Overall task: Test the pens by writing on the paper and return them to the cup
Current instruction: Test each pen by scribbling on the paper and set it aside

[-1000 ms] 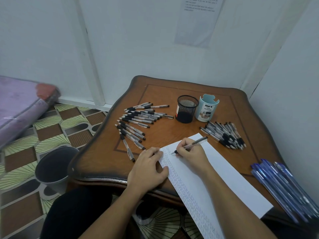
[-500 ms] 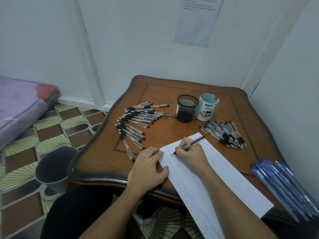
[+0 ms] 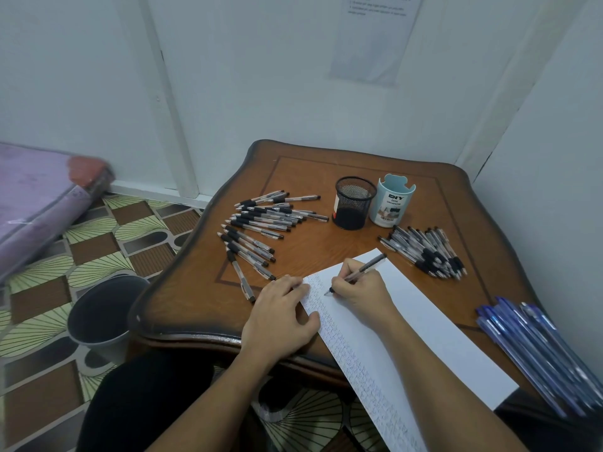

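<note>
— On the near paper (image 3: 434,324), what's the pen (image 3: 370,265) doing?
— Right hand (image 3: 362,293) pinches it, tip down; left hand (image 3: 280,318) lies flat on the paper's edge.
— Around that?
— Wooden table (image 3: 195,301), mesh cup (image 3: 354,203) far, white walls (image 3: 261,76), patterned floor (image 3: 98,243).

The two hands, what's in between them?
Head view: just the paper, its edge full of scribbles, where the pen tip touches. The left hand rests on it; the right hand writes.
</note>
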The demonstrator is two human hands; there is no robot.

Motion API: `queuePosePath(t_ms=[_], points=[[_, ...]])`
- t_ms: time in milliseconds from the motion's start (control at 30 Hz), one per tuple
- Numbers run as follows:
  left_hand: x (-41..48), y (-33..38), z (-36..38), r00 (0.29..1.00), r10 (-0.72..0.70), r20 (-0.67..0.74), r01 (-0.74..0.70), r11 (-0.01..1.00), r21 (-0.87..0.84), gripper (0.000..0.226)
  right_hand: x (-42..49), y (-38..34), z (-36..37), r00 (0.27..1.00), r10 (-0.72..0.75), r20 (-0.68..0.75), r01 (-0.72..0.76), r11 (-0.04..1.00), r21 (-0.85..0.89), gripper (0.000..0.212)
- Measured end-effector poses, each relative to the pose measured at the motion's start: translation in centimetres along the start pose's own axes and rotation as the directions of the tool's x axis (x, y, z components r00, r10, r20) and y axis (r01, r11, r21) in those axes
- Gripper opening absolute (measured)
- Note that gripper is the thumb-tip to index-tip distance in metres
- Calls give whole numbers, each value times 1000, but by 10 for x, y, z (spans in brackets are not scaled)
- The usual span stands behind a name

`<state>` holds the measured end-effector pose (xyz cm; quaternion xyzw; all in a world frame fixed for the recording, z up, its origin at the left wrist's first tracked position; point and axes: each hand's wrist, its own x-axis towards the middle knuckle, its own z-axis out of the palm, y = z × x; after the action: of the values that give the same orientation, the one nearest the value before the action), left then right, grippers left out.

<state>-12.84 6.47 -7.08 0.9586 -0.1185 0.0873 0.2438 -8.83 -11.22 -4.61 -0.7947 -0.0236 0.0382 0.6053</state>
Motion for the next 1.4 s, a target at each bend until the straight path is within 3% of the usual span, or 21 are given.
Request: queuePosePath(t_ms=[367,1400], points=[[-1,0,0,1000,10,-16,-10,1000,11,64,-1,1,-2,1000,-20,-22,21,999,24,26],[-1,0,0,1000,4,-9,-4,1000,-8,75,1,3,-1,999,4,-35,-4,1000,16,28]])
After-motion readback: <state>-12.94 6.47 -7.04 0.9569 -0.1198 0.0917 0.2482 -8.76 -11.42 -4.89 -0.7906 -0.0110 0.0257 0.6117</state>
